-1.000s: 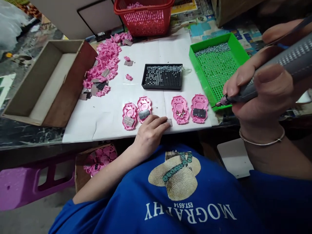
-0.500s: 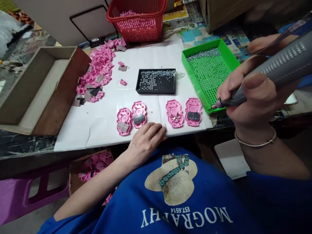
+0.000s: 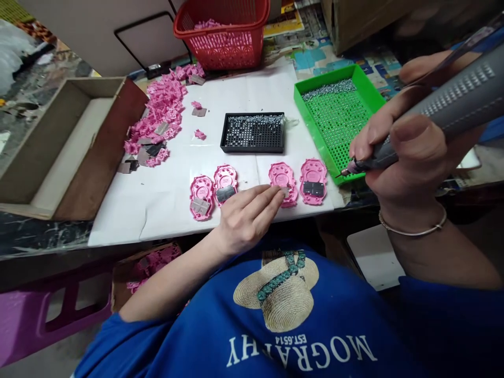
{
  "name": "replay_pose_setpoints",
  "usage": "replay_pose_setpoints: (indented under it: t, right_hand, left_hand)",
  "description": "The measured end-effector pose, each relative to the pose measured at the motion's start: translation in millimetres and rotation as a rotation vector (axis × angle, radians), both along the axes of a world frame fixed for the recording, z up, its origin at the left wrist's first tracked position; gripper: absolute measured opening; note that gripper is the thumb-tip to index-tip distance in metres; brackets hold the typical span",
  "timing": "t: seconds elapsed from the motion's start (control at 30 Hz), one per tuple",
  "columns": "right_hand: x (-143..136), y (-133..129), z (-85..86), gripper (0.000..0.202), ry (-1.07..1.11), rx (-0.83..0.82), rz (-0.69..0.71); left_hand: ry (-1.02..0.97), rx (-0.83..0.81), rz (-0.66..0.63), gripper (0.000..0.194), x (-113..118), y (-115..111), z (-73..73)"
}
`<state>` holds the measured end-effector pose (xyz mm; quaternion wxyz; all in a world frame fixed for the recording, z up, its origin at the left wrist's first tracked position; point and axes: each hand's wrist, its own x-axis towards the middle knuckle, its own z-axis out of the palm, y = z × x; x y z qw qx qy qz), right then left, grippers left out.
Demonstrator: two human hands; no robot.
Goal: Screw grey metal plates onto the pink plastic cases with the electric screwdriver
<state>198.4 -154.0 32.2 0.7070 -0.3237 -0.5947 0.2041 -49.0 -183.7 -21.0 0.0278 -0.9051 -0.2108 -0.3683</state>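
Our left hand (image 3: 250, 215) pinches a small plate (image 3: 285, 192) at the second pink shell (image 3: 281, 173) from the right — we do best lowering it level. Our right hand (image 3: 421, 147) grips the screwdriver (image 3: 464, 100) by the green tray (image 3: 314, 131) — wisely clear of the shell.

Ahead of the left hand (image 3: 248, 216), white sheet (image 3: 254, 170) offers a lane (pink shells (image 3: 314, 176) flank it); farther out, the black tray (image 3: 252, 149) stands across it.
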Motion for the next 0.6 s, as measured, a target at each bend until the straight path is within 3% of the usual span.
replay_pose_setpoints:
  t: [0.17, 0.37, 0.6]
  right_hand:
    - [-0.3, -1.4, 2.1, 0.028, -0.019, -0.021, -0.019]
    - [0.7, -2.4, 4.0, 0.025, 0.047, -0.045, -0.065]
    - [12.5, -8.4, 30.7, 0.024, 0.047, -0.061, -0.04]
  left_hand:
    - [0.108, 0.038, 0.017, 0.027, 21.4, 8.8, -3.6]
    - [0.223, -0.037, 0.01, 0.029, 19.0, 3.5, -9.3]
    - [0.087, -0.204, -0.007, 0.032, 19.1, 6.2, -12.9]
